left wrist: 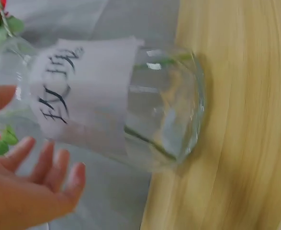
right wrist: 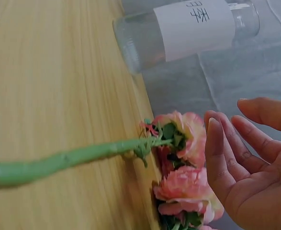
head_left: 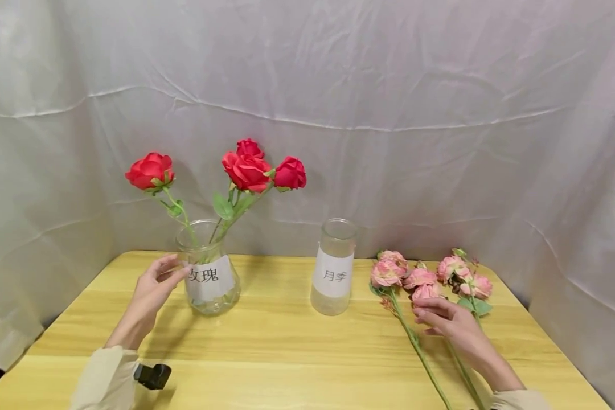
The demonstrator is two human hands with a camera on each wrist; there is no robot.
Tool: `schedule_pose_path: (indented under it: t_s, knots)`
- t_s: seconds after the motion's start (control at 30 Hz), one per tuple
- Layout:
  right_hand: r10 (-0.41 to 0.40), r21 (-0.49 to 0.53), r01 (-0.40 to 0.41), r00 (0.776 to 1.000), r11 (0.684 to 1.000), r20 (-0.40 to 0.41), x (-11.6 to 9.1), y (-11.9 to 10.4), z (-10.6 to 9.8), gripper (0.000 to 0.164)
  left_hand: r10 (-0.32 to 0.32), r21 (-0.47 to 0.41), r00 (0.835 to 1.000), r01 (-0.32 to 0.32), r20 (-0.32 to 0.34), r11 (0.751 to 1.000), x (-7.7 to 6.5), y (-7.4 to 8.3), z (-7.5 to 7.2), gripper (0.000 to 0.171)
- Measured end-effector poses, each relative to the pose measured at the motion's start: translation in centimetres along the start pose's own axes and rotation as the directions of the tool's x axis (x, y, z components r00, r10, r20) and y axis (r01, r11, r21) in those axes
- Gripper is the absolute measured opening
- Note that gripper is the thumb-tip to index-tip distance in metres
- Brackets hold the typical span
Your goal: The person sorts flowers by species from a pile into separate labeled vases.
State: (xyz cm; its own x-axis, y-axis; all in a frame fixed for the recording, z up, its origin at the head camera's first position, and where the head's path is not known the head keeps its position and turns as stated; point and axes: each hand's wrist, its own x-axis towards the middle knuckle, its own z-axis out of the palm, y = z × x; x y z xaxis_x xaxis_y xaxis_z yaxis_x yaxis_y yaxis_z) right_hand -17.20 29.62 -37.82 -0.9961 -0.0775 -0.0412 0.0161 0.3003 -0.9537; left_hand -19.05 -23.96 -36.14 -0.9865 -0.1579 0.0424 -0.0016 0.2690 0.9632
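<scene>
Several red roses (head_left: 247, 172) on green stems stand in a wide glass vase (head_left: 212, 302) at the left, its white label (left wrist: 87, 91) printed with dark characters. My left hand (head_left: 151, 290) is beside this vase, fingers relaxed and holding nothing; whether it touches the glass I cannot tell. Over the pink flowers (head_left: 388, 273) lying at the right hovers my right hand (head_left: 456, 324), its fingers loosely bent with nothing in them. A green stem (right wrist: 83, 155) runs past below that hand in the right wrist view.
Between the vase and the pink flowers stands a narrow glass cylinder (head_left: 338, 236) with a white label and no flowers in it. The wooden table (head_left: 266, 364) ends at a grey curtain (head_left: 338, 154). A black device (head_left: 154, 376) is at the left wrist.
</scene>
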Motion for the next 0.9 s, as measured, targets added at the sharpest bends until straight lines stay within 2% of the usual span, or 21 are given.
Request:
schedule_pose_path:
  t_s: [0.17,0.3,0.5,0.63,0.73,0.9]
  knots:
    - [0.015,-0.031,-0.015,1.000,0.999,-0.015,0.0,0.4,-0.6,0.047,-0.097,-0.007,0.995,0.097,-0.018,0.995,-1.1,0.4,0.4,0.067]
    - [0.027,-0.026,-0.028,1.000,0.999,-0.009,0.2,0.6,-0.6,0.049,-0.121,0.020,0.993,0.121,-0.012,0.992,-1.8,0.1,0.8,0.066]
    - [-0.003,-0.036,0.003,1.000,0.999,-0.004,0.4,0.8,-0.3,0.046,-0.094,0.029,0.996,0.094,0.009,0.995,-2.8,-0.2,2.8,0.061]
    - [-0.026,-0.032,0.026,1.000,0.999,0.003,0.6,1.0,0.0,0.045,-0.062,0.050,0.998,0.062,-0.018,0.997,-3.4,0.1,4.2,0.065]
    - [-0.010,-0.031,0.010,1.000,0.999,-0.001,0.6,1.0,0.2,0.046,-0.041,0.091,0.998,0.046,-0.049,0.995,-3.8,0.2,4.9,0.065]
    - [0.003,-0.044,-0.003,1.000,0.999,0.000,0.8,0.9,0.4,0.048,0.006,0.094,0.997,0.002,-0.079,0.996,-4.4,0.3,6.4,0.055]
